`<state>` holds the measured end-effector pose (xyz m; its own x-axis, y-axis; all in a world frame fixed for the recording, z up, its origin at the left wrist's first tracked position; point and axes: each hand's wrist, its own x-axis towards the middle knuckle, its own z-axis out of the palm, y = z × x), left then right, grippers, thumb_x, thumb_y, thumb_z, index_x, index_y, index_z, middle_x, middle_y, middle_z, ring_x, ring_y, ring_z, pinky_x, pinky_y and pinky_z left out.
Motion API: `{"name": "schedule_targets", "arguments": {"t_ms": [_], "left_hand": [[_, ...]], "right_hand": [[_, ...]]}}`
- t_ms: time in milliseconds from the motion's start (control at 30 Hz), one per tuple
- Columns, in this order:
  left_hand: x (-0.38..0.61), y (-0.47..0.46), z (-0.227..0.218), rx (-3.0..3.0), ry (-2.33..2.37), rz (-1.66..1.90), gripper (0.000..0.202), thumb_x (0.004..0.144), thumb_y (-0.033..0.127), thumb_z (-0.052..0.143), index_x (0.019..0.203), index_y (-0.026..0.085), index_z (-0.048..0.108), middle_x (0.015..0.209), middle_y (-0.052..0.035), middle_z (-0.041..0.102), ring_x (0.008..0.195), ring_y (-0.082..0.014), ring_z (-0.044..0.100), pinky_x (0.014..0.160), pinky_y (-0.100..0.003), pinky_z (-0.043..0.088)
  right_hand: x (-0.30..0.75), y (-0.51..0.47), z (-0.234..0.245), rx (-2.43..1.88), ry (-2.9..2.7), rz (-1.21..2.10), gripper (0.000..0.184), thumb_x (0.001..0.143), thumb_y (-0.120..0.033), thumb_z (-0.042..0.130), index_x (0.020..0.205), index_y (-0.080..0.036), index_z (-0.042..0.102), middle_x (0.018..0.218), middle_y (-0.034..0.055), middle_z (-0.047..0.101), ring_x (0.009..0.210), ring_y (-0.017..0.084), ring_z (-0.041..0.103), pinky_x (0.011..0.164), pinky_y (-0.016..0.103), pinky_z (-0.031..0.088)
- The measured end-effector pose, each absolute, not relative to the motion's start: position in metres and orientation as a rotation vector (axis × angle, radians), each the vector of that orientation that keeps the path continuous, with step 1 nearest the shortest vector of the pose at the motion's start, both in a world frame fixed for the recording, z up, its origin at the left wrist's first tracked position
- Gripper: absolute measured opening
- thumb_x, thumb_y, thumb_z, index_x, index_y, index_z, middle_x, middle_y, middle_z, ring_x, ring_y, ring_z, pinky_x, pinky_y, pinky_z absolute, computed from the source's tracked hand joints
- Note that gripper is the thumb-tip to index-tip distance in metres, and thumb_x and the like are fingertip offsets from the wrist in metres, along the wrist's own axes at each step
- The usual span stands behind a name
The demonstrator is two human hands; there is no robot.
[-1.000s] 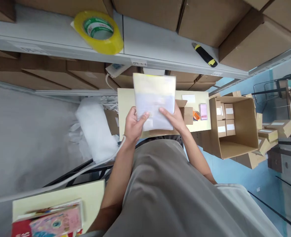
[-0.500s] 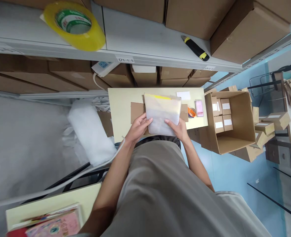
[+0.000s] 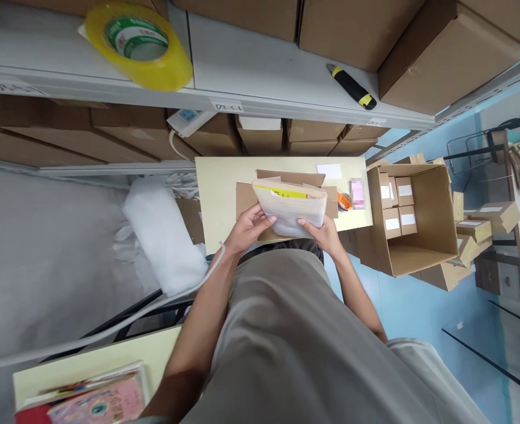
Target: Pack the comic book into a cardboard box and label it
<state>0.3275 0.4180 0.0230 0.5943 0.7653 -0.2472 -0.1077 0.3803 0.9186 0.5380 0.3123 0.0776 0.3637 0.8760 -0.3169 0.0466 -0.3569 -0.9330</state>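
Between my two hands is a flat package wrapped in white foam, with a yellow, book-like edge showing at its far side. My left hand grips its left near corner, thumb on top. On the right side, my right hand holds it the same way, thumb lying over the foam. Beneath the package an open cardboard box rests on the cream table, its flaps spread out. The package hides most of the box's inside.
Orange-handled scissors and a white paper lie on the table. To the right stands a large carton holding several small boxes. A roll of white foam is at left. Overhead, a shelf carries yellow tape and a utility knife.
The package has tilted, its far edge dropping toward the box, so more of the yellow edge shows. The box's far flap is now visible behind it. Both hands keep their hold.
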Motion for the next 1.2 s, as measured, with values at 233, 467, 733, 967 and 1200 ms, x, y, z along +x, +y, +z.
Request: {"name": "schedule_targets", "arguments": {"t_ms": [233,467,733,967,1200], "left_hand": [[0.319,0.426,0.034,1.109,0.812,0.674,0.067,0.067,0.065,0.107,0.11,0.018,0.086,0.113,-0.0162,0.088,0.121,-0.0392,0.082,0.116,-0.058,0.065],[0.32,0.434,0.058,1.051,0.829,0.828,0.054,0.074,0.075,0.098,0.096,0.027,0.088,0.106,-0.0105,0.088,0.122,-0.0407,0.083,0.119,-0.061,0.065],[0.316,0.434,0.054,1.166,0.628,0.728,0.05,0.072,0.078,0.1,0.08,0.03,0.088,0.097,-0.0131,0.087,0.126,-0.0441,0.081,0.122,-0.067,0.06],[0.317,0.432,0.044,1.175,0.578,0.632,0.045,0.077,0.073,0.099,0.078,0.03,0.089,0.106,-0.0146,0.088,0.128,-0.043,0.081,0.124,-0.065,0.059],[0.331,0.446,0.025,1.159,0.574,0.62,0.042,0.077,0.063,0.1,0.069,0.026,0.084,0.166,-0.0144,0.068,0.154,-0.049,0.064,0.129,-0.069,0.053]], "right_hand": [[0.545,0.317,0.093,-1.627,-0.997,1.156,0.069,0.079,-0.088,0.087,0.106,-0.025,0.092,0.117,0.0106,0.091,0.122,0.037,0.083,0.117,0.055,0.065],[0.54,0.311,0.115,-1.554,-1.353,0.982,0.054,0.104,-0.082,0.066,0.117,-0.038,0.094,0.133,0.0081,0.089,0.137,0.036,0.08,0.127,0.06,0.058],[0.549,0.294,0.116,-1.589,-1.618,0.948,0.037,0.115,-0.059,0.06,0.134,-0.045,0.089,0.147,0.0018,0.084,0.149,0.032,0.073,0.132,0.06,0.054],[0.545,0.297,0.108,-1.614,-1.708,1.028,0.038,0.106,-0.033,0.076,0.143,-0.041,0.081,0.179,-0.0005,0.058,0.174,0.03,0.045,0.142,0.058,0.042],[0.554,0.32,0.104,-1.629,-1.883,1.263,0.074,0.085,-0.005,0.069,0.154,-0.032,0.065,0.182,0.0095,0.053,0.163,0.033,0.06,0.12,0.047,0.059]]}}
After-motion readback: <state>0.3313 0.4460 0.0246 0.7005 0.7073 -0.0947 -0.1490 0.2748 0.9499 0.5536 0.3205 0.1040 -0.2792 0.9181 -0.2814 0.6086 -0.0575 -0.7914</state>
